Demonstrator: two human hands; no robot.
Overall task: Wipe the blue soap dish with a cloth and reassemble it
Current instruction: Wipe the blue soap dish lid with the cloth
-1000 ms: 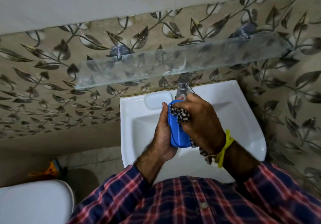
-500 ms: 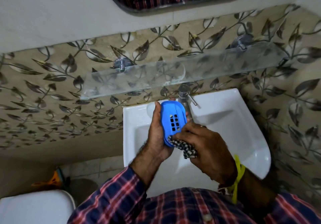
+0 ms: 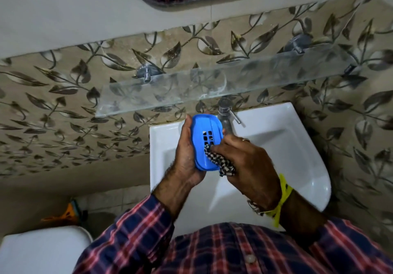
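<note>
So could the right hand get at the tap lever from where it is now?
Probably yes. The tap lever sticks out just beyond the right hand, with nothing between them. But that hand is gripping the checked cloth against the blue soap dish, so it isn't free.

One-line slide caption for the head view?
Left hand holds blue soap dish over sink; right hand wipes it with checked cloth.

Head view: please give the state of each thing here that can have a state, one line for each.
Blue soap dish: held up over the sink, slotted face toward the camera.
Cloth: bunched, pressed on the dish's lower part.
Left hand: grips the dish from its left side.
Right hand: grips the cloth.
Tap: no water seen running.
Sink: no standing water visible.
</note>
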